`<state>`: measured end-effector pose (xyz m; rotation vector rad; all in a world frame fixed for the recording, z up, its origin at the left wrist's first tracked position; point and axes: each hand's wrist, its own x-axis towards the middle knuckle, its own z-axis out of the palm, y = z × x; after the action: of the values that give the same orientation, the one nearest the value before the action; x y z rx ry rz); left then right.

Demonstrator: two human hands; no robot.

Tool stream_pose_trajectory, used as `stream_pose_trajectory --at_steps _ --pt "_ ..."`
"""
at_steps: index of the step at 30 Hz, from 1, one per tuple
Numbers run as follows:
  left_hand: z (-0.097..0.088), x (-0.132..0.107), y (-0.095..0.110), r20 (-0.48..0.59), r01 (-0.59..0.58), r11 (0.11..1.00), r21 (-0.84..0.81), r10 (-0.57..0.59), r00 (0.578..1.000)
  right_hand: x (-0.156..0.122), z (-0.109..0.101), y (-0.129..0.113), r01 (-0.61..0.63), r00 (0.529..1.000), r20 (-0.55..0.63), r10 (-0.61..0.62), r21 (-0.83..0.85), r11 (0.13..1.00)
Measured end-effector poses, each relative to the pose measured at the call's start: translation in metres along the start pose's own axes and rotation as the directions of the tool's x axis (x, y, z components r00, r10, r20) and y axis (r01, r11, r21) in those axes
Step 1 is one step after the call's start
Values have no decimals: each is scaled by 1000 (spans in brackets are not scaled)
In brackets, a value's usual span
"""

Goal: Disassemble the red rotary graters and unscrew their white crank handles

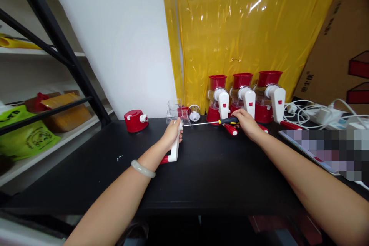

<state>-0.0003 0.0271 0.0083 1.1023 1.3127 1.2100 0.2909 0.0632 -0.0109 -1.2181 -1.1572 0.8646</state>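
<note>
My left hand (172, 133) is wrapped round the top of a white crank handle (174, 149) with a red grip at its lower end. In my right hand (245, 122) is a screwdriver (229, 120) with a black and yellow handle. Its shaft runs level to the left, and the tip meets the top of the crank handle; the exact contact is too small to make out. Just behind my left hand stand a clear plastic housing (175, 108) and a metal grater drum (195, 113). To the left sits a red base (135, 120) with a white knob.
Three red and white rotary graters (218, 102) stand in a row at the back right of the black table (201, 184). White cables (300, 111) and a tablet (308, 152) lie at the right. Small screws (120, 157) rest at the left. A shelf rack (72, 59) borders the left side.
</note>
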Motion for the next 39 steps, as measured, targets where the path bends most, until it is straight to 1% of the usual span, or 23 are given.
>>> stream_pose_trajectory --at_steps 6,11,16,19,22,26,32,39 --pt "-1 1 -1 -5 -17 1000 -5 17 1000 -6 6 -5 -35 999 22 31 218 975" --pt "0 0 -2 9 -8 1000 -3 8 1000 -6 4 -6 -17 1000 27 10 276 961" --pt "0 -1 0 -2 -11 1000 3 11 1000 -1 2 1 2 1000 29 -10 251 968" --pt "1 -1 1 -10 -1 1000 7 1 1000 2 2 6 -7 1000 28 1 214 977" --pt "1 -2 1 -5 -6 1000 2 6 1000 4 1 9 -15 999 42 9 145 989" --pt "0 -2 1 18 -24 999 -22 24 1000 3 0 11 17 998 62 -21 54 998" --pt "-2 2 1 26 -34 999 -36 35 999 1 3 9 16 997 68 -24 116 993" --pt "-2 3 1 43 -48 998 -43 50 998 2 3 9 36 998 45 -40 89 995"
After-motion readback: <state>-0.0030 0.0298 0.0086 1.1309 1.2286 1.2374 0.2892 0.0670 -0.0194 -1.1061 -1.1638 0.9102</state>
